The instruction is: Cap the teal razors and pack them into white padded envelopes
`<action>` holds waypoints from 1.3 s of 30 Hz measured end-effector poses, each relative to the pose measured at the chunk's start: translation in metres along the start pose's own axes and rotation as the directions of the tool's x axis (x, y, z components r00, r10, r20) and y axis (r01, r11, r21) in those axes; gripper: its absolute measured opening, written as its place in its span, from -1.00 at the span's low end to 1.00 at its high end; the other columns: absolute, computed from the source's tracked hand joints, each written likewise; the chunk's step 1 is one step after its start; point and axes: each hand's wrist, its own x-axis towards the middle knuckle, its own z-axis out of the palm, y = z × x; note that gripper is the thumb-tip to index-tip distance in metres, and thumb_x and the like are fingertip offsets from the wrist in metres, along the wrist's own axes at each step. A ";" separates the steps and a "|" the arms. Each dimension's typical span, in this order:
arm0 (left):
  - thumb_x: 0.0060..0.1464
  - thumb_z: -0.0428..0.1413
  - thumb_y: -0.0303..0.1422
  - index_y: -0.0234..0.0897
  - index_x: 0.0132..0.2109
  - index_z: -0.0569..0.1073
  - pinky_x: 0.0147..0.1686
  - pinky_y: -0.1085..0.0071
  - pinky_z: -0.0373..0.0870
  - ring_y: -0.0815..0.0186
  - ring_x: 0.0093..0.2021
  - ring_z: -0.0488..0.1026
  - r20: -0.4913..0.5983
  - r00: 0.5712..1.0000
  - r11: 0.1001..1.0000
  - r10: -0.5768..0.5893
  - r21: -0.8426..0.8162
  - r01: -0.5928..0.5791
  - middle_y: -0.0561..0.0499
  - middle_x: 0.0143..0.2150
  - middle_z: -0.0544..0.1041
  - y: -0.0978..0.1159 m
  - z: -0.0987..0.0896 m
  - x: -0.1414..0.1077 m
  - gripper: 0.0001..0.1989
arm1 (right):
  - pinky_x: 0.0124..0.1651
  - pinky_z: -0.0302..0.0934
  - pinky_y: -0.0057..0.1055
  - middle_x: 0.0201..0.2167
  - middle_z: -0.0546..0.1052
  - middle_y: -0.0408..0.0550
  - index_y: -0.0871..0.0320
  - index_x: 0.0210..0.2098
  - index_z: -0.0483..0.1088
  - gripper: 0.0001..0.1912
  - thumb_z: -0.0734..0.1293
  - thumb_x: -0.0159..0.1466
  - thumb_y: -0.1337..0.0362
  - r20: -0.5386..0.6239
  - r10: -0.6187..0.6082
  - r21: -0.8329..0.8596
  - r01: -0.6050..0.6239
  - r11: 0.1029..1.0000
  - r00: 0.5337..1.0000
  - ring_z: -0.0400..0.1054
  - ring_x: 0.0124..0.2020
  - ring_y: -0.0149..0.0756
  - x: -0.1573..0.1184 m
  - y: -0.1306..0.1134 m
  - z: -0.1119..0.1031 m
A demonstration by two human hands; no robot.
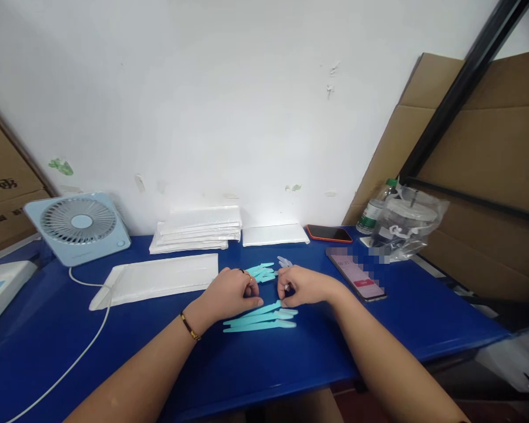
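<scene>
Several teal eyebrow razors lie on the blue table, three of them in a fanned row point(260, 325) just below my hands. My left hand point(231, 292) hovers over their handle side, its fingers bent, the thumb apart and nothing visible between them. My right hand point(306, 286) is closed in a pinch at the head of the uppermost razor point(267, 308); its fingertips partly cover that end. Behind the hands is a small heap of more teal razors point(262, 272), partly hidden by my left fingers. Small clear plastic caps point(284, 262) lie beside that heap.
White padded envelopes stand stacked point(196, 226) by the wall, with one envelope point(158, 279) lying flat at left. A light-blue fan point(80, 222) trails a white cable. At right are two phones point(357, 276), a green-capped bottle point(374, 208) and a bagged cup point(405, 220).
</scene>
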 end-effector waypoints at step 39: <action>0.12 0.01 -0.31 -0.23 -0.34 0.46 -0.32 0.37 0.18 0.25 -0.31 0.45 -0.178 0.974 0.968 -0.140 0.182 0.172 0.01 -0.35 0.55 -0.009 -0.001 0.009 -0.83 | -0.49 0.07 -0.52 -0.53 0.49 -0.13 0.19 -0.40 0.53 -0.81 0.35 0.14 0.20 -0.325 0.192 0.079 -0.175 0.981 0.926 0.26 -0.54 -0.44 0.002 0.018 -0.006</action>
